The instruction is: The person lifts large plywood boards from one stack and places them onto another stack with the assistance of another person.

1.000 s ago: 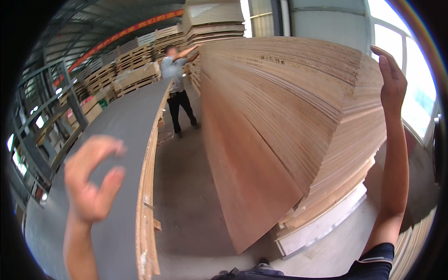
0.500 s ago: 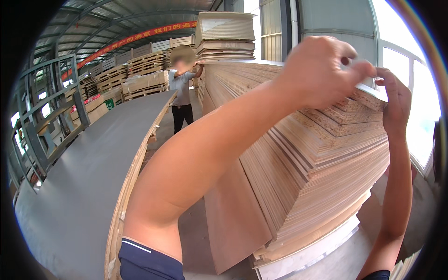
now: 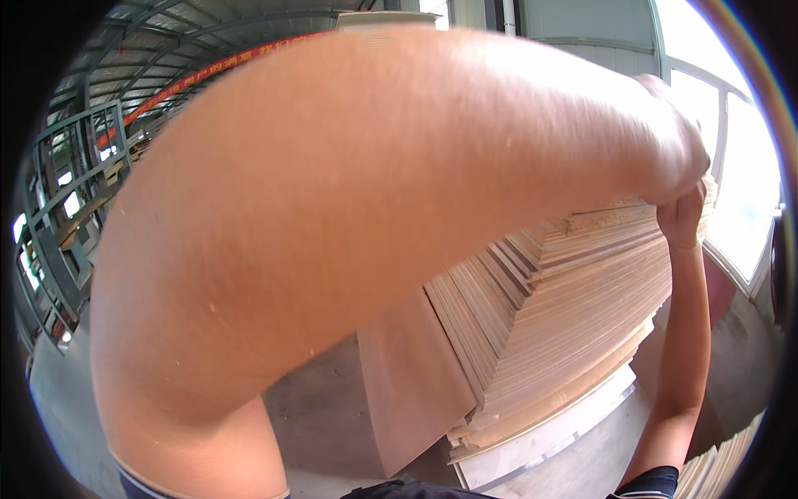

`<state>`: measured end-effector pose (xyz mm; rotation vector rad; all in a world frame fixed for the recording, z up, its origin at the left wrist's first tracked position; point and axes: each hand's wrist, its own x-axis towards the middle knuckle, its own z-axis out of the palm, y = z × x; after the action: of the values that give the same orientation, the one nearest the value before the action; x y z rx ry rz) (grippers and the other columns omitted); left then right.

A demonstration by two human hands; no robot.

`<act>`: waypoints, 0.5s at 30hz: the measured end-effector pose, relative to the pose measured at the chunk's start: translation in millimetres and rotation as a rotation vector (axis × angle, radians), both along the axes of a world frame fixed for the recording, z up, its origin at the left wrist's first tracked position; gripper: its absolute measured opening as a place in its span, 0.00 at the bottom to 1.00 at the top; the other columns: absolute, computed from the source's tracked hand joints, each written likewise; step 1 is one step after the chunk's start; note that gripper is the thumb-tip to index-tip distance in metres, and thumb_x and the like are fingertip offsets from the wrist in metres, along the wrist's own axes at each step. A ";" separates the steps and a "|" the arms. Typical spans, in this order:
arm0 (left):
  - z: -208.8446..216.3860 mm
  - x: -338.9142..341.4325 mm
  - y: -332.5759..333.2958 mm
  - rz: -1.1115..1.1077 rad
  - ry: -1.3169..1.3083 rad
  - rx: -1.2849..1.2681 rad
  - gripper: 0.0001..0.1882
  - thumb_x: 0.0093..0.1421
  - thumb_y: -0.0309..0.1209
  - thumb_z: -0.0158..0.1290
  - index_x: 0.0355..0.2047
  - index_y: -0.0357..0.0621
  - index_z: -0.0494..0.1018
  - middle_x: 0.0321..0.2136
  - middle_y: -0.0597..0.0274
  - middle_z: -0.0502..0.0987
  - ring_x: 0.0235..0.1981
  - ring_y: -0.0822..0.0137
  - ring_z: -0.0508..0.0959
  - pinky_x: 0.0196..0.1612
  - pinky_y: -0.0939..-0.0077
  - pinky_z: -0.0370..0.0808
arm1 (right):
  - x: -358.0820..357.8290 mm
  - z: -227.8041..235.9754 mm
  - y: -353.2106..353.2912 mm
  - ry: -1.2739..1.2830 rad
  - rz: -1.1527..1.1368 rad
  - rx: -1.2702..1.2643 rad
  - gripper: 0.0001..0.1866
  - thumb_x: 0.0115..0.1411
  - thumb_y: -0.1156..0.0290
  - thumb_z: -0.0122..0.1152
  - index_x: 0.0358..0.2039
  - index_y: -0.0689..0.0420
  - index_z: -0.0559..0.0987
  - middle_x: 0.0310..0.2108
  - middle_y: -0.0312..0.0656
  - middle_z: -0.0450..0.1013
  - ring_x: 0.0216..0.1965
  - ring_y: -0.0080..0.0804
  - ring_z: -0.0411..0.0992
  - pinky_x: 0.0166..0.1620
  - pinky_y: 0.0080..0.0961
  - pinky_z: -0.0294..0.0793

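A grey metal frame point(image 3: 62, 208) was seen at the left, under a ribbed roof point(image 3: 191, 33) crossed by a long red banner point(image 3: 208, 71). Bright windows point(image 3: 731, 166) were placed at the right. A grey concrete floor point(image 3: 324, 416) was spread below.

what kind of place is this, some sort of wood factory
Most likely a plywood or veneer works. Both hands reach to the top corner of a tall stack of thin wood sheets on a pale base board. Behind are a metal truss roof and grey steel framework, as in an industrial shed.
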<state>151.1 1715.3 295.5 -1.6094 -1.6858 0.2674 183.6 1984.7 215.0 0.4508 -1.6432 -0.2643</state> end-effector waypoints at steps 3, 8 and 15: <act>1.5 7.4 1.4 0.094 0.055 -0.036 0.12 0.50 0.35 0.57 0.32 0.44 0.81 0.30 0.55 0.81 0.32 0.61 0.81 0.33 0.66 0.79 | -15.0 -3.1 -32.3 0.039 0.056 -0.090 0.09 0.61 0.79 0.50 0.40 0.65 0.75 0.37 0.54 0.73 0.37 0.47 0.73 0.42 0.31 0.71; 11.9 23.2 4.3 0.131 0.139 -0.047 0.10 0.51 0.34 0.56 0.31 0.43 0.81 0.29 0.55 0.81 0.30 0.61 0.80 0.32 0.66 0.79 | 6.6 7.9 -59.5 -0.113 0.033 -0.161 0.10 0.62 0.76 0.52 0.43 0.63 0.75 0.37 0.50 0.75 0.39 0.46 0.75 0.43 0.30 0.72; 21.0 4.1 -55.9 0.169 0.130 -0.112 0.14 0.55 0.36 0.54 0.41 0.51 0.80 0.37 0.61 0.81 0.40 0.61 0.79 0.40 0.65 0.77 | 13.4 30.2 -131.2 -0.184 -0.104 -0.030 0.13 0.59 0.70 0.58 0.44 0.58 0.78 0.37 0.45 0.78 0.39 0.43 0.75 0.47 0.35 0.70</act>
<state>155.3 1659.3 316.5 -1.4959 -1.7342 0.5482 197.0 1853.4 245.1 0.3761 -1.8512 -0.2826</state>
